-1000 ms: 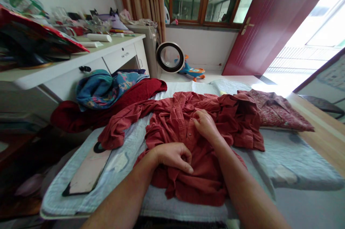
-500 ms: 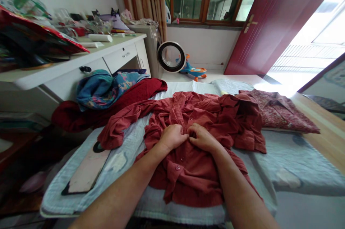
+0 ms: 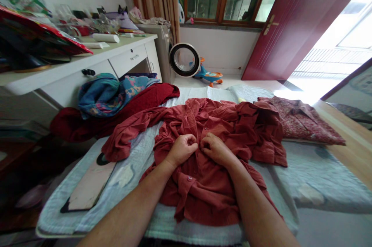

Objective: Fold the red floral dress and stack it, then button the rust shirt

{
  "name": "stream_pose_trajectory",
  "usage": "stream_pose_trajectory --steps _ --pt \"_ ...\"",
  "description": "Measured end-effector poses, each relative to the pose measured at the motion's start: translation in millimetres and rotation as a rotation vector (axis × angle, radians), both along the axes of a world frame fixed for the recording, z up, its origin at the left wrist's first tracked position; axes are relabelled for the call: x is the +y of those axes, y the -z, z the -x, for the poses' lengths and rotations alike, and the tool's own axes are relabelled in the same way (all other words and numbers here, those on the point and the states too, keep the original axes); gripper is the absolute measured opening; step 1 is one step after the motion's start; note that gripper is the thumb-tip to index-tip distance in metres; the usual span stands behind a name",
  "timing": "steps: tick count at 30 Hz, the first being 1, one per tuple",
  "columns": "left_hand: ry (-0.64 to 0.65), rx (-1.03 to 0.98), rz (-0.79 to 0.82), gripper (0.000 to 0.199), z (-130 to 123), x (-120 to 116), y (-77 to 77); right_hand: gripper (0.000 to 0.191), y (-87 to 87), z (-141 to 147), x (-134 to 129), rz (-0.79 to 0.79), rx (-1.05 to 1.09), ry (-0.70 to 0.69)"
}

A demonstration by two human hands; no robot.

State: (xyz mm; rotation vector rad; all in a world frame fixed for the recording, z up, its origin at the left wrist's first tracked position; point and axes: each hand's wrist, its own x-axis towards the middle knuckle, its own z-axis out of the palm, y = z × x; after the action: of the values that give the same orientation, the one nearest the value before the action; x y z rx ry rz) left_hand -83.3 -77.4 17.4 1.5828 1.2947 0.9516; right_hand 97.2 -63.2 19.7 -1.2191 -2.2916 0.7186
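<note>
A rust-red button shirt (image 3: 215, 185) lies spread and wrinkled on a pale blue padded cloth (image 3: 130, 185). At the middle of its front, my left hand (image 3: 183, 148) is closed, thumb and fingers pinching the shirt near the button strip. Close beside it my right hand (image 3: 215, 148) has curled fingers, also pinching the fabric of the front. A narrow gap separates the two hands. Buttons show above and below them. One sleeve (image 3: 119, 142) stretches out to the left; the other is bunched on the right. What exactly lies between the fingertips is partly hidden.
Dark red cloth (image 3: 162, 94) and a blue flowered garment (image 3: 101, 94) are heaped at left, against a white desk (image 3: 128, 61). At right lies a folded patterned shirt (image 3: 302, 119). A flat pale board (image 3: 90, 187) rests at front left. Behind stands a washing machine with its round door (image 3: 185, 60) open.
My left hand has shifted slightly left, so the gap between my hands is wider. My right hand stays nearly in place on the shirt front. The view has moved slightly.
</note>
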Motion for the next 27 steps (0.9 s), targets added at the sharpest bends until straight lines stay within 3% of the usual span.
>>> stream_pose_trajectory --steps 4,9,14,19,27 --pt "0.065 -0.269 0.084 0.018 0 -2 -4.0 0.014 -2.3 3 1 -0.045 0.068 0.065" --pt "0.107 -0.354 0.133 0.024 -3 -5 -9.9 0.011 6.5 12 3 -0.094 -0.021 0.157" --pt "0.097 -0.239 0.071 0.020 -7 -4 -2.7 0.013 11.3 13 6 -0.070 0.042 0.183" --pt "0.038 -0.124 0.010 0.017 -8 -2 2.3 0.008 3.3 3 6 0.021 0.214 0.209" --pt "-0.012 0.016 -0.117 0.013 -9 -7 -1.5 0.005 -4.2 -1 2 0.205 0.253 0.102"
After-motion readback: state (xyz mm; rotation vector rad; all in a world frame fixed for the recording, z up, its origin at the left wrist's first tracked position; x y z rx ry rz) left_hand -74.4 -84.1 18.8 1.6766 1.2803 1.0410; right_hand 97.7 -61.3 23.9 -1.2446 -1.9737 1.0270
